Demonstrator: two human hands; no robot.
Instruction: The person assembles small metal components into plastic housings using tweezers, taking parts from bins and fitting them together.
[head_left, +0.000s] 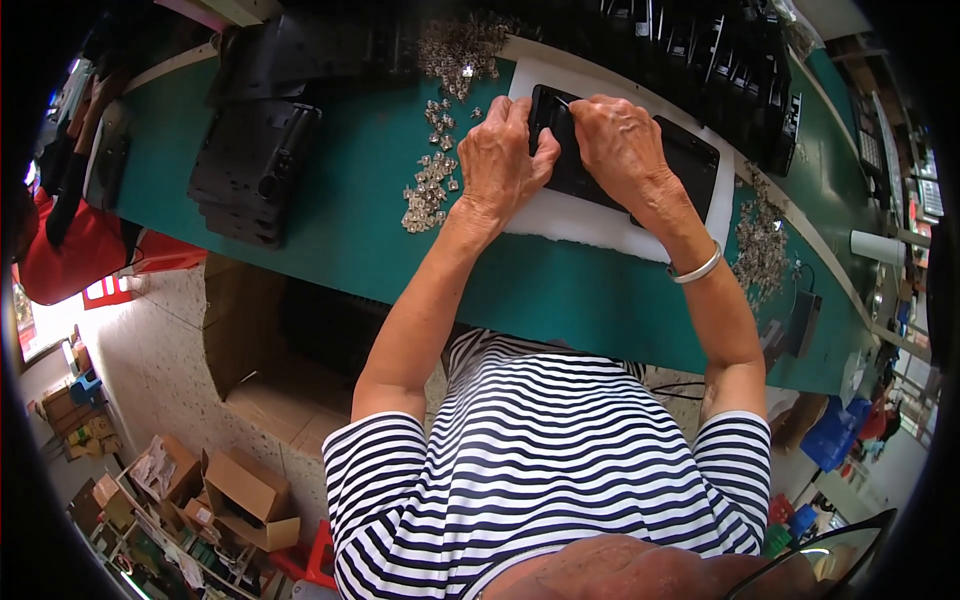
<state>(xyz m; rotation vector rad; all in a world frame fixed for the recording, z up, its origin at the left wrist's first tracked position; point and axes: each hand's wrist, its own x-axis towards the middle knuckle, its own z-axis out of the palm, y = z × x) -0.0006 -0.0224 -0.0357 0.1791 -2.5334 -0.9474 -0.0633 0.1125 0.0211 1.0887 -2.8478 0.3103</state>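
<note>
A black flat plastic panel (690,165) lies on a white foam sheet (590,228) on the green tabletop. My left hand (503,160) is at the panel's left end, fingers curled over its edge and thumb bent over the top. Close beside it, my right hand (622,145) bends down over the panel's far left part with its fingers pinched together. A thin piece shows at those fingertips, too small to name. Small shiny metal clips (430,190) lie in a loose pile left of my left hand. Another heap of small metal parts (760,245) sits right of the foam.
A stack of black plastic housings (255,170) stands on the left of the green table (350,240). More black parts (720,60) are lined up beyond the foam. Cardboard boxes (245,485) stand on the floor at lower left. A person in red (70,240) is at far left.
</note>
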